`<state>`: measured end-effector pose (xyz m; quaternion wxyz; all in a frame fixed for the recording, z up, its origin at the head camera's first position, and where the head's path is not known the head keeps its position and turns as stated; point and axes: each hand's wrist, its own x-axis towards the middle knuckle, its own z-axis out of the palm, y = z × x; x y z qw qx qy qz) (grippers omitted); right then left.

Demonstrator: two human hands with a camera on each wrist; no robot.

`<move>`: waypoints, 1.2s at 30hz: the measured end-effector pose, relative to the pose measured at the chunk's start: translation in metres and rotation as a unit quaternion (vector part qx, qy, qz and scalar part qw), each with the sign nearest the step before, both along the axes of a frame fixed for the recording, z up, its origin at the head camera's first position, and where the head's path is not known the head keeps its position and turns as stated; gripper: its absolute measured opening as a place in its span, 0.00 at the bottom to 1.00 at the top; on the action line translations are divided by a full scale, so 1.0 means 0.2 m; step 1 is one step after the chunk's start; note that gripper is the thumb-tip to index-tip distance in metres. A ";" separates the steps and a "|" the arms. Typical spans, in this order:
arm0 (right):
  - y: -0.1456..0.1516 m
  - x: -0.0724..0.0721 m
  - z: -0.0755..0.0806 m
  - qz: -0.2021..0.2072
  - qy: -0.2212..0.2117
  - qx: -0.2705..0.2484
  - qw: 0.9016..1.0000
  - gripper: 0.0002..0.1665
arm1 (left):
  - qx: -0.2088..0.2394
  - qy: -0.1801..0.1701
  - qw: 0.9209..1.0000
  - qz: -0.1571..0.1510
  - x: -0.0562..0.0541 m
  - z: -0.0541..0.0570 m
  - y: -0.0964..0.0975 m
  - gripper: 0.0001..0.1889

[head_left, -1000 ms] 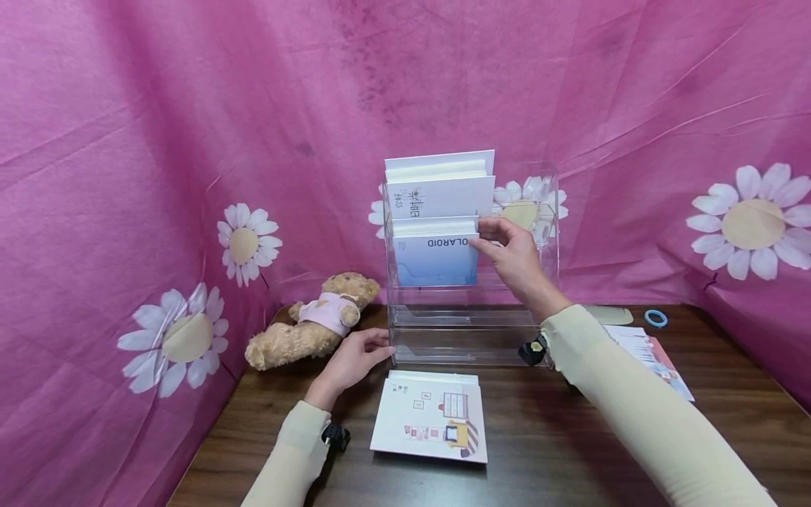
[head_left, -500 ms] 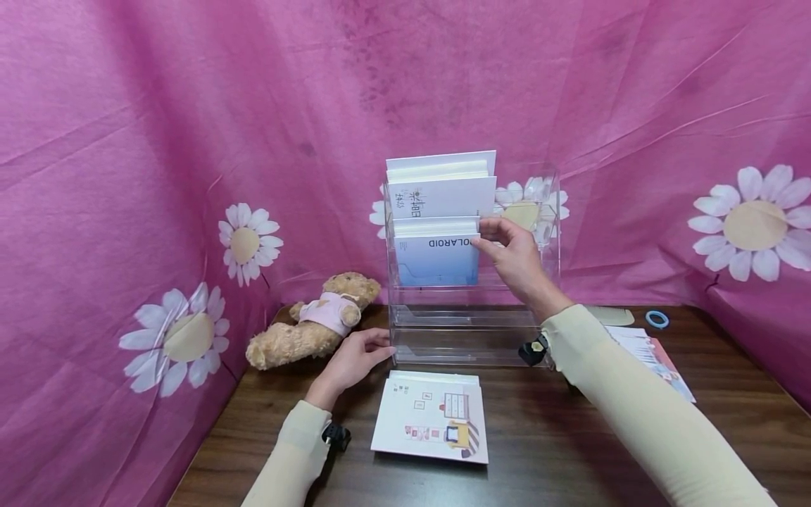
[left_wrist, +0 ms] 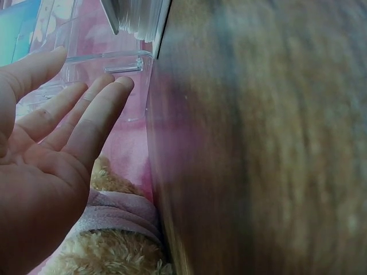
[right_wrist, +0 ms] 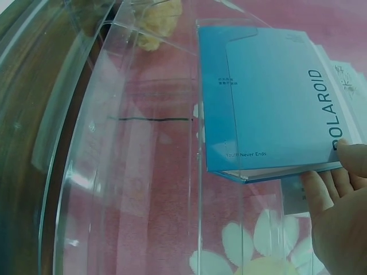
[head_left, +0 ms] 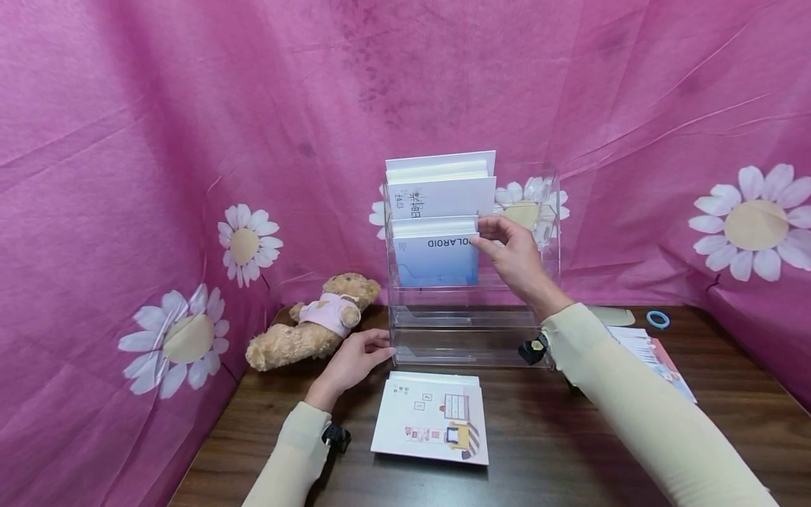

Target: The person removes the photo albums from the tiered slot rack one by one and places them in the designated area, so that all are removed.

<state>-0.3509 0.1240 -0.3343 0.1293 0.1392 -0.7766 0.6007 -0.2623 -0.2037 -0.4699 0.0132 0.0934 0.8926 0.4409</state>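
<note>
My right hand (head_left: pixel 516 257) pinches the right edge of a blue photo album (head_left: pixel 437 264) marked POLAROID, thumb on its front cover and fingers behind. In the right wrist view the blue album stands upright in a tier of a clear acrylic rack (right_wrist: pixel 200 229). Behind and above it, a white album (head_left: pixel 443 201) stands in the top tier. At the rack's lower left side rests my left hand (head_left: pixel 356 360), fingers extended and holding nothing. A white illustrated album (head_left: pixel 431 426) lies before the rack's two lower tiers.
A teddy bear (head_left: pixel 326 315) in a pink shirt lies left of the rack, close behind my left hand. To the right are a comb (head_left: pixel 613 315), a blue ring (head_left: pixel 657 319) and some printed papers (head_left: pixel 662 366) partly behind my right sleeve. Pink cloth (head_left: pixel 298 141) surrounds the wooden table (head_left: pixel 538 451).
</note>
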 end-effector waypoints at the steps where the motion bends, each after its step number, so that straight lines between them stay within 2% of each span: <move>1: 0.00 0.00 0.00 0.000 0.002 0.000 1.000 0.21 | 0.001 -0.001 1.000 0.000 0.00 0.00 0.00 0.20; 14: 0.02 0.01 0.08 -0.002 0.015 0.013 1.000 0.22 | 0.004 -0.006 1.000 0.001 0.00 0.00 0.01 0.19; 20: 0.02 0.02 0.08 0.002 0.011 0.012 1.000 0.21 | 0.007 -0.008 1.000 0.005 0.00 0.01 0.01 0.19; 27: 0.03 0.02 0.10 0.001 0.016 0.002 1.000 0.22 | 0.006 -0.009 1.000 -0.005 0.00 0.02 0.01 0.20; 36: 0.03 0.04 0.11 -0.007 0.023 0.012 1.000 0.22 | 0.007 -0.006 1.000 0.006 0.00 0.02 0.01 0.18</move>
